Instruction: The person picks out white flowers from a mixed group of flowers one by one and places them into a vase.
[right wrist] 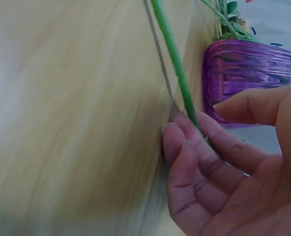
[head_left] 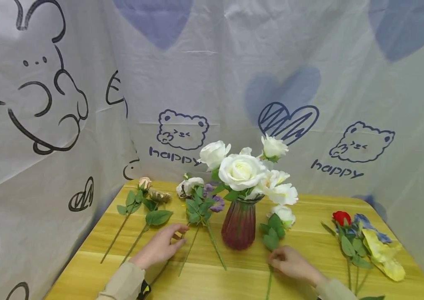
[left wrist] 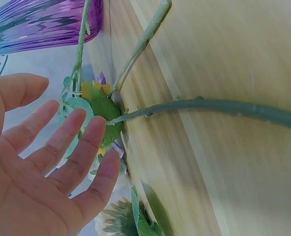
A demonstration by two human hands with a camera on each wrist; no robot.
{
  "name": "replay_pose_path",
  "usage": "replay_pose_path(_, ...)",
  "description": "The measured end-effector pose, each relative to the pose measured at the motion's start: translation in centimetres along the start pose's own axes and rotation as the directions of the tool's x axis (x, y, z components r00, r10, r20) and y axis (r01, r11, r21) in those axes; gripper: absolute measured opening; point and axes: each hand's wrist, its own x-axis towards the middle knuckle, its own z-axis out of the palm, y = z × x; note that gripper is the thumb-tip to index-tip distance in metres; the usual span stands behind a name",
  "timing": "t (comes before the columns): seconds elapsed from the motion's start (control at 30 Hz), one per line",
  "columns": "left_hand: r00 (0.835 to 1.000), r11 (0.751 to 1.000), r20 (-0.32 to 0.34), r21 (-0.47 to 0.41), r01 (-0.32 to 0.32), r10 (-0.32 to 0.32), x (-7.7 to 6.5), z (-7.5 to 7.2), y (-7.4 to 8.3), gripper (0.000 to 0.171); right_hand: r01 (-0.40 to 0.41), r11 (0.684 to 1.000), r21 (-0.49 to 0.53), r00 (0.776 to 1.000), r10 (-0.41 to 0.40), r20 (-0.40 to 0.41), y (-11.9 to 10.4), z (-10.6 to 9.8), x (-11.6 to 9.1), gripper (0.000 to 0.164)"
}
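My right hand (head_left: 293,264) has its fingers curled at the green stem (right wrist: 177,69) of a white rose (head_left: 284,215) lying right of the vase. In the right wrist view the thumb stands apart from that stem. A ribbed purple-red glass vase (head_left: 239,229) stands upright, holding several white flowers (head_left: 243,171). To its left, my left hand (head_left: 159,246) reaches over the table with relaxed, spread fingers and holds nothing. Its fingertips are near a thick stem (left wrist: 199,104) and the purple flowers (head_left: 216,203). A white flower (head_left: 189,186) lies just beyond them.
At the left of the wooden table (head_left: 204,287) lie a pale pink rose (head_left: 144,183) and a brownish flower (head_left: 159,196). A red rose (head_left: 341,218), a blue flower (head_left: 371,225) and a yellow flower (head_left: 384,254) lie at the right. A printed white curtain (head_left: 227,91) hangs behind.
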Motion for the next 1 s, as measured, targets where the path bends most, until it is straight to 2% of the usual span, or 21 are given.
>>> replay_pose_path(0.13,1.000,1.000,-0.001,0.007,-0.004,0.004,0.0,0.1,-0.2,0.036,0.014,1.000,-0.014,0.998,-0.015,-0.057,0.2,-0.2,-0.7,0.019)
replay_pose_path(0.23,1.000,1.000,0.000,0.002,-0.002,0.002,0.0,0.1,-0.2,0.037,-0.009,0.999,0.036,0.995,0.013,-0.097,0.3,-0.3,-1.2,0.022)
replay_pose_path(0.33,1.000,1.000,-0.002,-0.004,-0.001,0.001,-0.1,0.1,-0.2,0.037,-0.051,0.991,0.126,0.988,0.068,-0.138,0.5,-0.5,-1.5,0.025)
replay_pose_path(0.43,1.000,1.000,-0.007,-0.009,-0.004,0.004,-0.1,0.1,0.0,0.037,-0.111,0.957,0.268,0.973,0.159,-0.165,0.6,-0.8,-1.7,0.032)
replay_pose_path(0.5,1.000,1.000,-0.006,-0.013,-0.004,0.004,-0.1,0.0,0.0,0.037,-0.136,0.903,0.407,0.964,0.215,-0.157,0.6,-1.1,-2.0,0.037)
replay_pose_path(0.57,1.000,1.000,-0.007,-0.016,-0.002,0.002,-0.1,0.1,0.0,0.037,-0.145,0.837,0.528,0.958,0.252,-0.136,0.6,-1.3,-2.2,0.034)
replay_pose_path(0.67,1.000,1.000,-0.005,-0.023,0.005,-0.005,-0.1,0.1,0.0,0.038,-0.137,0.720,0.680,0.957,0.274,-0.097,0.5,-1.6,-2.6,0.019)
replay_pose_path(0.73,1.000,1.000,-0.012,-0.023,0.003,-0.003,0.0,0.1,0.2,0.038,-0.134,0.658,0.741,0.954,0.289,-0.083,0.6,-1.7,-2.7,0.009)
replay_pose_path(0.8,1.000,1.000,-0.014,-0.024,-0.001,0.001,0.0,0.2,0.3,0.039,-0.133,0.588,0.798,0.951,0.303,-0.065,0.7,-1.7,-2.7,0.008)
replay_pose_path(0.9,1.000,1.000,-0.023,-0.020,-0.018,0.018,0.1,0.3,0.6,0.040,-0.135,0.481,0.866,0.953,0.303,-0.020,1.0,-1.8,-2.8,0.012)
replay_pose_path(1.0,0.999,0.999,-0.028,-0.010,-0.030,0.030,0.3,0.5,1.0,0.040,-0.133,0.376,0.917,0.963,0.270,0.028,1.4,-1.8,-2.9,0.019)
